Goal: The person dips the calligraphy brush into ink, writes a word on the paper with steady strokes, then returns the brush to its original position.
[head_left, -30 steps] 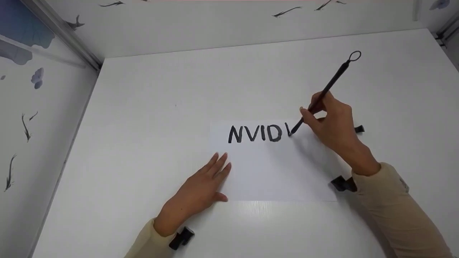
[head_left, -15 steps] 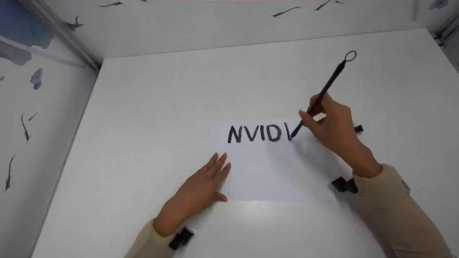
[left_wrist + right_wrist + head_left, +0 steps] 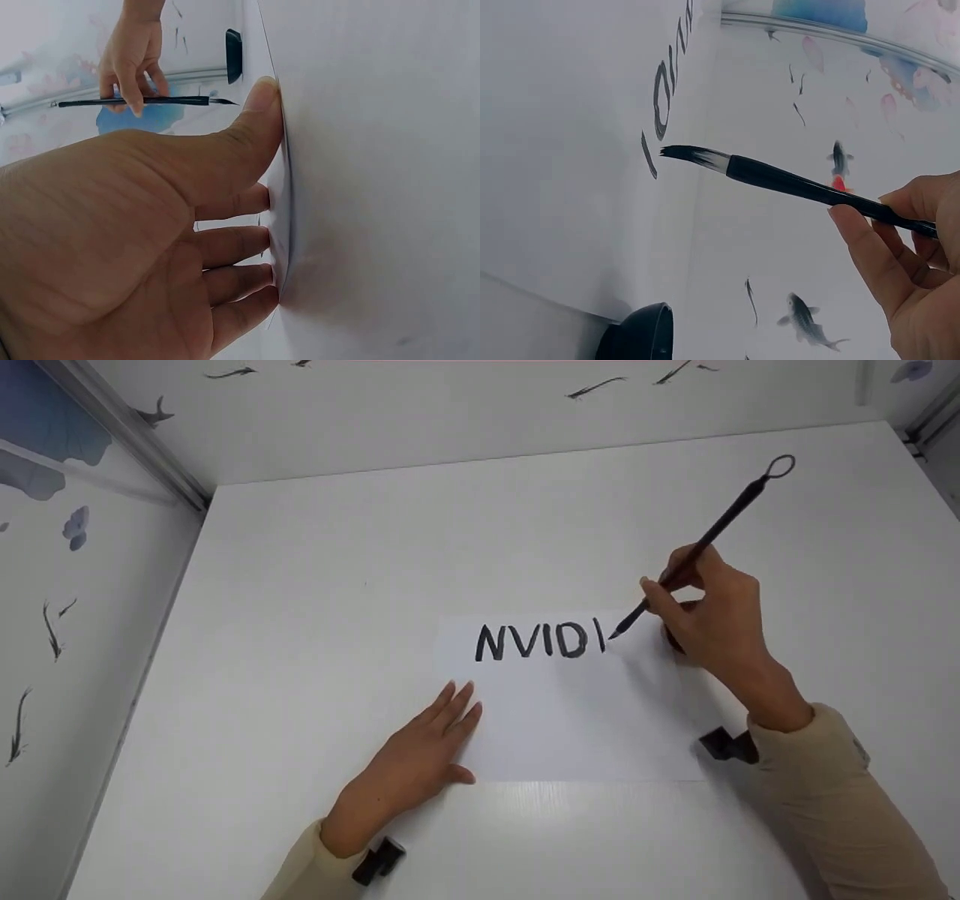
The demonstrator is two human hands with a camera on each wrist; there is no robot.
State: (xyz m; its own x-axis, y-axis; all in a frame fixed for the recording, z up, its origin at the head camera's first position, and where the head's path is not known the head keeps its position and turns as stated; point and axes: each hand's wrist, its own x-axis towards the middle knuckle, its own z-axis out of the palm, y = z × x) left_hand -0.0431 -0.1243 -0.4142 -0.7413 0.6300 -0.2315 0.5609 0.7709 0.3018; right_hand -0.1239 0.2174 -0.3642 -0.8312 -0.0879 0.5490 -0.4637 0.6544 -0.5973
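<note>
A white sheet of paper (image 3: 555, 727) lies on the table, with the black brush letters NVID (image 3: 534, 640) and a single upright stroke (image 3: 599, 635) after them. My right hand (image 3: 716, 611) pinches a dark writing brush (image 3: 731, 516) between thumb and fingers, its looped end up to the right. In the right wrist view, the inked bristles (image 3: 694, 156) stand off the sheet just beside the stroke. My left hand (image 3: 420, 746) lies spread along the paper's left side. Seen from the left wrist, its fingertips and thumb (image 3: 259, 112) press at the sheet's edge.
A small dark bowl (image 3: 641, 334) stands by the paper's right side, mostly hidden behind the right hand in the head view. White panels with painted fish (image 3: 804, 319) and flowers rise around the table (image 3: 300, 585). Both wrists wear small black devices.
The brush tip has left the bottom of the last stroke and risen off the paper. My right hand has shifted right with the brush; my left hand has stayed in place.
</note>
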